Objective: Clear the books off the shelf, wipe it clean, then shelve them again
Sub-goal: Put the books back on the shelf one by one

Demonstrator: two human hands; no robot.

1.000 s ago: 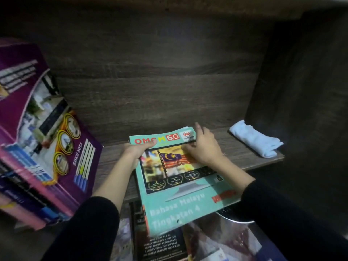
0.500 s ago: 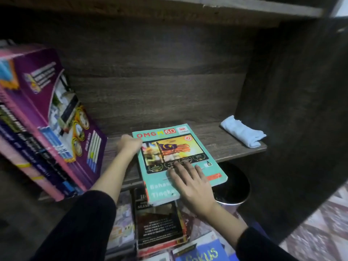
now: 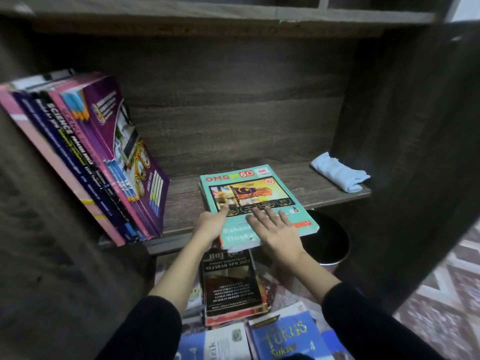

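Head view: your teal book lies flat, cover up, on the shelf, its near end overhanging the front edge. Your left hand grips the book's left edge: the thumb lies on the cover and the other fingers are hidden below. Your right hand rests flat on the cover's lower half, fingers straight and spread, holding nothing.

A row of books leans leftward at the shelf's left end, well apart from the teal book. A folded pale-blue cloth lies at the right end, beside the side wall.

Below the shelf, a black book tops a floor stack under your arms. A blue book lies just in front of it, and a dark bin stands to the right.
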